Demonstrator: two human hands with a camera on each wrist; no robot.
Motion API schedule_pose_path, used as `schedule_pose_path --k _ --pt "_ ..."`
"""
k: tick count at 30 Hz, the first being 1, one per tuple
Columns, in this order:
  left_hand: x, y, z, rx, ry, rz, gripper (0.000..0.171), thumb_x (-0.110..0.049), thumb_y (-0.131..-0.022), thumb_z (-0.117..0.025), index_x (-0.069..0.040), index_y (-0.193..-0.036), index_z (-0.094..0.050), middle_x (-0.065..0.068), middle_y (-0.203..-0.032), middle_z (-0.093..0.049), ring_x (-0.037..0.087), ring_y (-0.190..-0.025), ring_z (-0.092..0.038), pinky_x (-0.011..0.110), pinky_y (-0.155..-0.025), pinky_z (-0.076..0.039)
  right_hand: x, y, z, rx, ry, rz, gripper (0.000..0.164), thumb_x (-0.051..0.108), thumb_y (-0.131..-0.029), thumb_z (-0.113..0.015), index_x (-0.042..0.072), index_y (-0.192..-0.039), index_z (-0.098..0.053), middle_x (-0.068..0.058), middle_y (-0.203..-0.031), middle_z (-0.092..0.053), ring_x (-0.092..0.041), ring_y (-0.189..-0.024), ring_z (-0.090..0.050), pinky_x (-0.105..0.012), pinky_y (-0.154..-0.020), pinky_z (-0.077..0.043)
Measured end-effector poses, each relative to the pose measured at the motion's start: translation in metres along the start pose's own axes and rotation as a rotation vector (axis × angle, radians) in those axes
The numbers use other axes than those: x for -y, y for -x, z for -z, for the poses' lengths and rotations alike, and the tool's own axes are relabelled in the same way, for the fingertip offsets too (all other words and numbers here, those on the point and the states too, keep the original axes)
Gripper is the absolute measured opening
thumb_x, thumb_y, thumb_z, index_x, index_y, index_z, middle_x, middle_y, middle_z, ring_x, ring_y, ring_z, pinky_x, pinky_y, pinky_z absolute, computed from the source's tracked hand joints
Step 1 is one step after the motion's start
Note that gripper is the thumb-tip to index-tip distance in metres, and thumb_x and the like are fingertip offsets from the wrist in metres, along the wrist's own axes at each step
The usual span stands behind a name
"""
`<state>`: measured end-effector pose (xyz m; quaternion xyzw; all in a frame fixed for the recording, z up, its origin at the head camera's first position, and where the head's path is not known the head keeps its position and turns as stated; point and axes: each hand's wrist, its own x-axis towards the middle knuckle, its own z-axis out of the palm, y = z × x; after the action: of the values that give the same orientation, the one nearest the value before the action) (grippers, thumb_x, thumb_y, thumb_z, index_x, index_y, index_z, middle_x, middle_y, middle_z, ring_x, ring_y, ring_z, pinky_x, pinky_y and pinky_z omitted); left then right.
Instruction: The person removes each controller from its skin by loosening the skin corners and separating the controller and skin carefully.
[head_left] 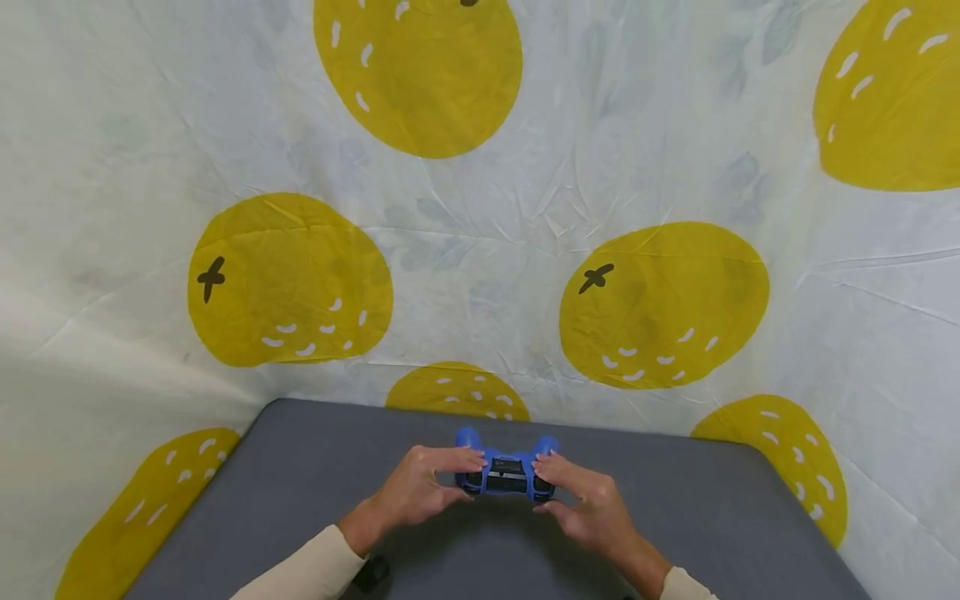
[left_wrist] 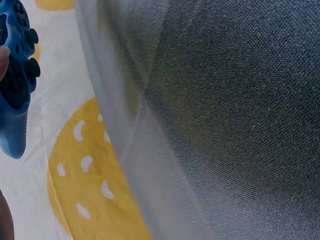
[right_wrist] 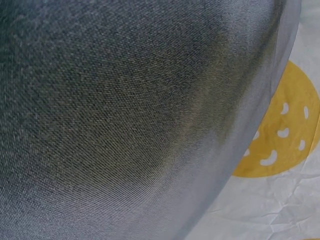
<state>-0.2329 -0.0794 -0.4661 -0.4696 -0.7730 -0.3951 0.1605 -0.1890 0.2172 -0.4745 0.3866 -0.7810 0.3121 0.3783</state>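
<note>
Blue, the controller (head_left: 507,477) stretched crosswise above the table (head_left: 322,454), handles (head_left: 468,437) toward the table's far edge. Left hand (head_left: 423,486) and right hand (head_left: 588,502) pinched opposite ends.

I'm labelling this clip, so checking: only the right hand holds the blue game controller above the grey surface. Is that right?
Not quite: the left hand grips the blue game controller too, along with the right hand, as the head view shows. The controller is indeed held above the grey surface.
</note>
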Motion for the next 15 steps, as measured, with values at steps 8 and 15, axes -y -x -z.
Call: schedule_pose_path --k 8,15 --pt "0.0021 0.0039 -0.0102 -0.001 -0.003 0.016 0.045 -0.007 -0.074 -0.093 -0.010 -0.117 -0.080 0.010 -0.123 -0.078 0.024 -0.112 -0.076 0.039 -0.092 -0.063 -0.0029 0.0087 -0.0028 -0.010 0.062 0.017 0.062 0.002 -0.046 -0.100 0.005 -0.105 -0.080 -0.016 -0.103 -0.081 -0.035 -0.094 -0.080 -0.014 -0.099 -0.052" --pt "0.0017 0.0048 -0.0091 -0.001 -0.011 0.106 0.044 -0.007 -0.073 -0.093 -0.012 -0.115 -0.081 0.006 -0.123 -0.078 0.024 -0.113 -0.076 0.042 -0.094 -0.063 -0.0060 0.0079 -0.0093 -0.012 0.060 0.012 0.063 0.002 -0.046 -0.101 0.006 -0.106 -0.080 -0.015 -0.104 -0.081 -0.034 -0.095 -0.080 -0.014 -0.101 -0.052"
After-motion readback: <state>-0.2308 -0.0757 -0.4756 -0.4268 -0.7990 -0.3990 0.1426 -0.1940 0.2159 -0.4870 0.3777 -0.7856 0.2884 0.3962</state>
